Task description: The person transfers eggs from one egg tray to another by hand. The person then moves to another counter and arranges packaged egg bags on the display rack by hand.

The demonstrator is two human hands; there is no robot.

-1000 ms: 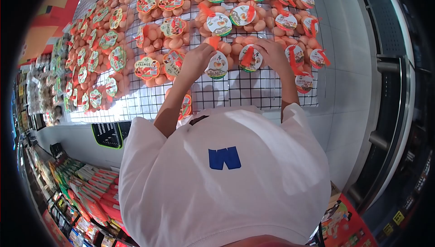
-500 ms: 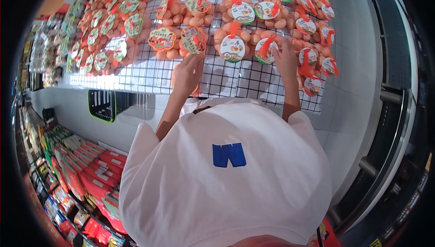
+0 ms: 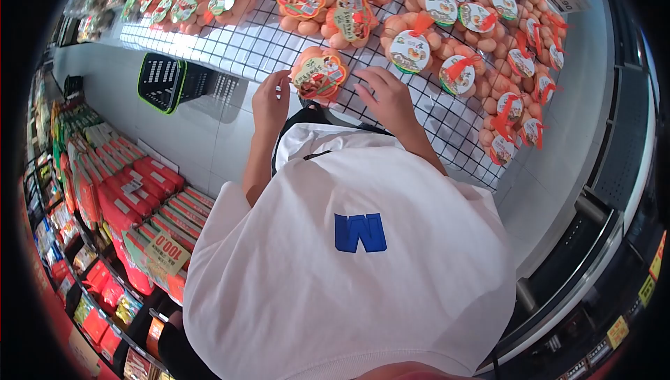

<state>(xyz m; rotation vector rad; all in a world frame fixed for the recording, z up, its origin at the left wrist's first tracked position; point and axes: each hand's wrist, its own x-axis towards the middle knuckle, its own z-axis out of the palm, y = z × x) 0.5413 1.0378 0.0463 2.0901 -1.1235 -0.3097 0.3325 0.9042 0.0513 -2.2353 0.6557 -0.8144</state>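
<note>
A net bag of eggs (image 3: pixel 319 76) with an orange-edged round label lies at the near edge of the wire grid, between my two hands. My left hand (image 3: pixel 271 104) is just left of it, thumb and fingers apart and holding nothing; whether its fingertips touch the net I cannot tell. On the other side, my right hand (image 3: pixel 389 99) is open, fingers spread toward the bag with a small gap. Behind it sit two more bags with similar labels (image 3: pixel 351 20). Egg bags with white round labels and red net tops (image 3: pixel 410 52) stand to the right.
The wire grid display (image 3: pixel 230 52) carries rows of bagged eggs. A black basket with a green rim (image 3: pixel 159 83) stands on the floor at left. Red packages (image 3: pixel 143 184) fill a shelf at lower left. A metal-edged unit (image 3: pixel 607 164) runs along the right.
The view has shifted, so the display sits differently. My hands have moved from the labelled bags behind to either side of the front egg bag; my right hand has left a white-labelled bag.
</note>
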